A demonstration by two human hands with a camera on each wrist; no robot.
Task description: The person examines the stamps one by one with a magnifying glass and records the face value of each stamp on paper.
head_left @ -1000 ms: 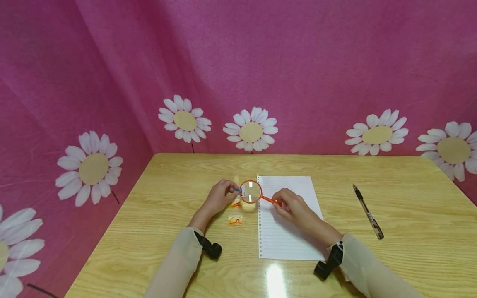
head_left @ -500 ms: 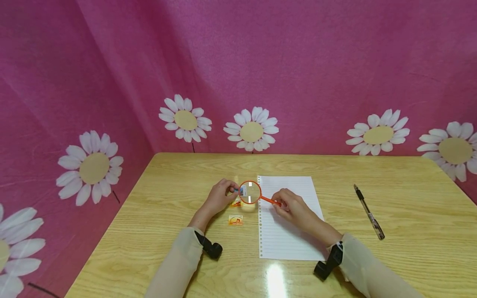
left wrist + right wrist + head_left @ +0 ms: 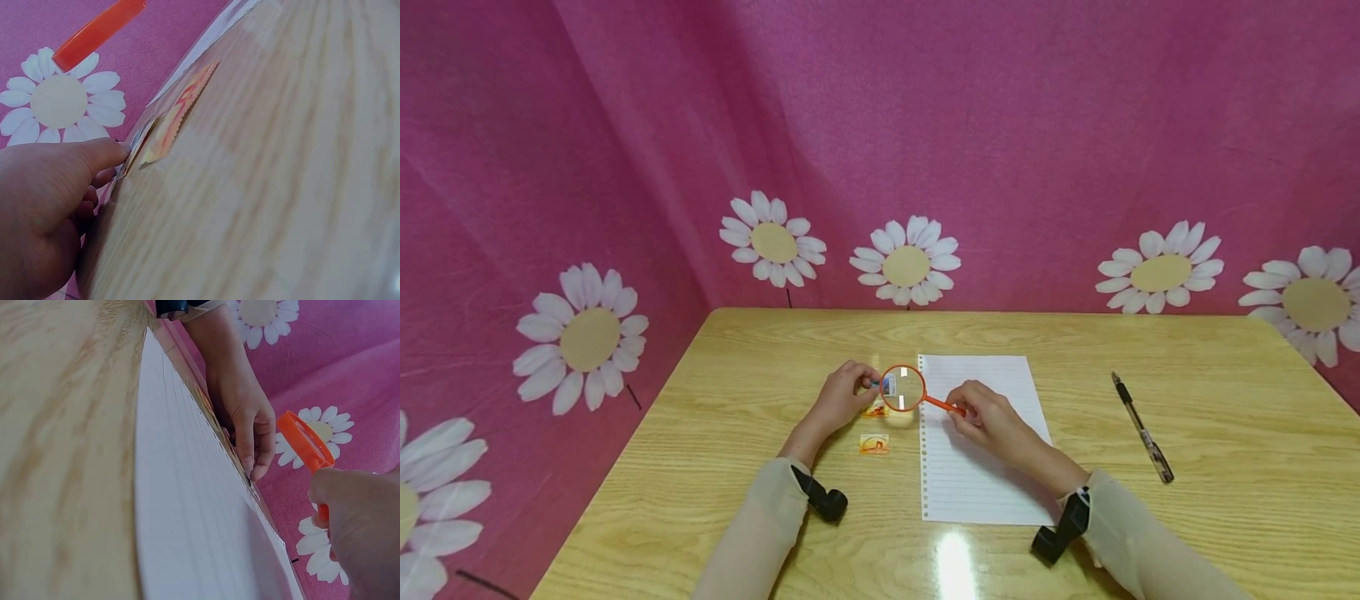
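Note:
In the head view my left hand (image 3: pixel 842 393) pinches the left edge of a small blue stamp (image 3: pixel 877 383) on the table, left of the lined paper. My right hand (image 3: pixel 992 415) grips the orange handle of a magnifying glass (image 3: pixel 903 388), whose round lens is held over the stamp's right part. Two yellow-orange stamps (image 3: pixel 874 444) lie below it in a column, the upper one partly covered by the lens rim. One of these orange stamps (image 3: pixel 184 115) shows its toothed edge in the left wrist view. The right wrist view shows the magnifying glass raised above the table.
A sheet of lined, punched paper (image 3: pixel 977 492) lies under my right hand. A black pen (image 3: pixel 1141 427) lies on the wooden table (image 3: pixel 760 342) to the right. A pink cloth with daisies (image 3: pixel 1000 150) hangs behind and to the left.
The lens shifts very slightly between the first frame and the second, and more of the blue stamp shows through it. Both hands otherwise keep their places.

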